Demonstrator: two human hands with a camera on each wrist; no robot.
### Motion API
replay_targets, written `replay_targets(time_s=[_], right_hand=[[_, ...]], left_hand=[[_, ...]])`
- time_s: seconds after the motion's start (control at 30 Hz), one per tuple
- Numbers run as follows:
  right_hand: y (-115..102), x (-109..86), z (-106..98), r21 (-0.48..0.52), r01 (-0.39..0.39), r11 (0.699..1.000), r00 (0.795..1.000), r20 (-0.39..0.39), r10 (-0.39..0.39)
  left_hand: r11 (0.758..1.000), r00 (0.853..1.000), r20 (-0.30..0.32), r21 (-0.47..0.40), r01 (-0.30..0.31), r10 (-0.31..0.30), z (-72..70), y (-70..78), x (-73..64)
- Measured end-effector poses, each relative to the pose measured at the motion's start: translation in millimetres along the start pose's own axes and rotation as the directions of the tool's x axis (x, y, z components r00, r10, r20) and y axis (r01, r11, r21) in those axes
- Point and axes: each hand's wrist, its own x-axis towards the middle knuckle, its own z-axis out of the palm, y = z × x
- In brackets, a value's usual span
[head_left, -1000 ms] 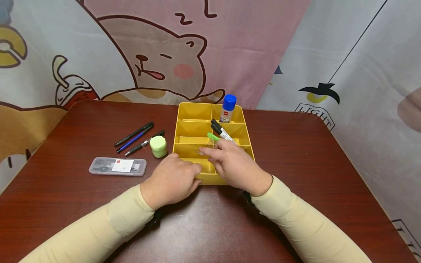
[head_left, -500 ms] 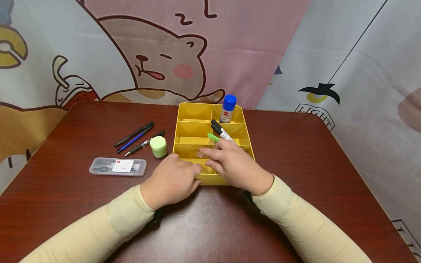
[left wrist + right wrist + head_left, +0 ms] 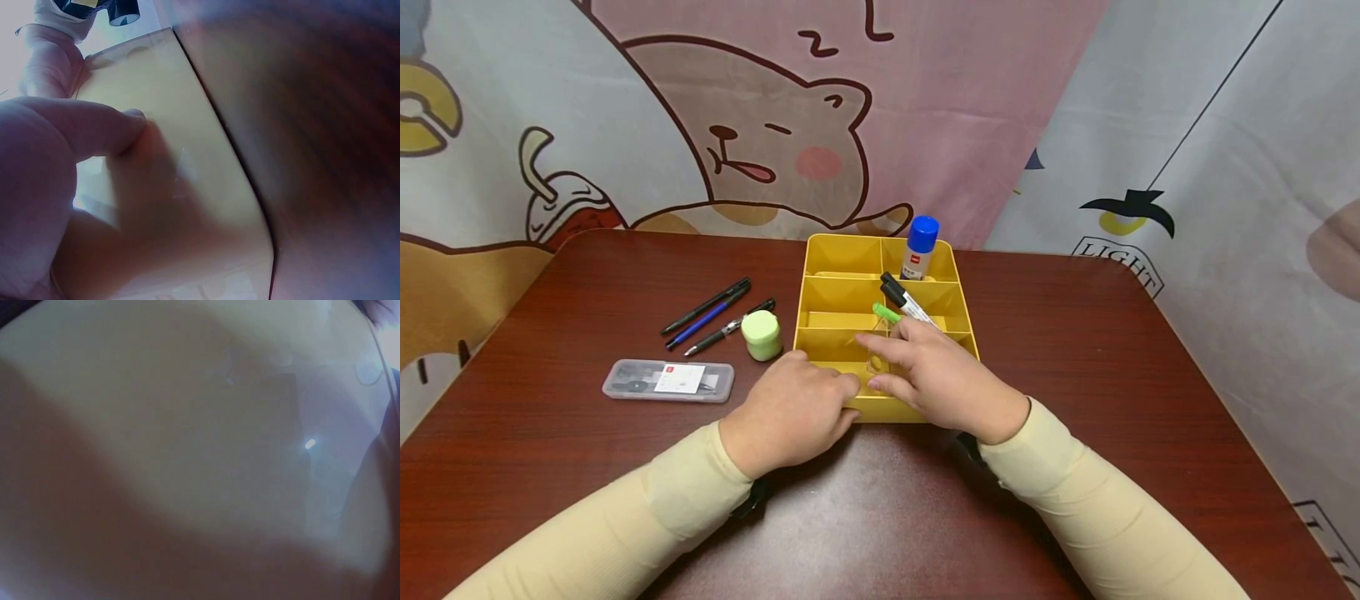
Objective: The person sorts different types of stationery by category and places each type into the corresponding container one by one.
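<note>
A yellow compartment box stands in front of me. My left hand grips its front rim at the left; in the left wrist view the thumb presses the outer wall. Over the front compartments is my right hand, its index finger and thumb spread apart. A clear flat plastic piece with a round hole shows between them, near the middle divider; its kind is unclear. Just behind the right hand, a bright green tip pokes out. The right wrist view is mostly blurred box wall.
A blue-capped glue stick stands in the back right compartment, and black-capped markers lean in the middle right one. Left of the box are a light green jar, several pens and a clear case with metal tools.
The right index finger and thumb have moved apart. The clear piece has shifted right, from the index fingertip to near the middle divider. My left hand stays put.
</note>
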Motion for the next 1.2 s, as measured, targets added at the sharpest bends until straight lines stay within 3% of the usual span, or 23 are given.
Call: replay_targets(time_s=[0.63, 1.2], right_hand=[[1.9, -0.8, -2.7, 0.019, -0.018, 1.0, 0.999, 0.048, 0.017], [1.9, 0.2, -6.1, 0.018, -0.049, 0.999, 0.999, 0.024, 0.049]], left_hand=[[1.0, 1.0, -0.005, -0.005, -0.002, 0.002, 0.3, 0.0, -0.3], [1.0, 1.0, -0.006, -0.015, -0.004, 0.004, 0.4, -0.5, 0.3]])
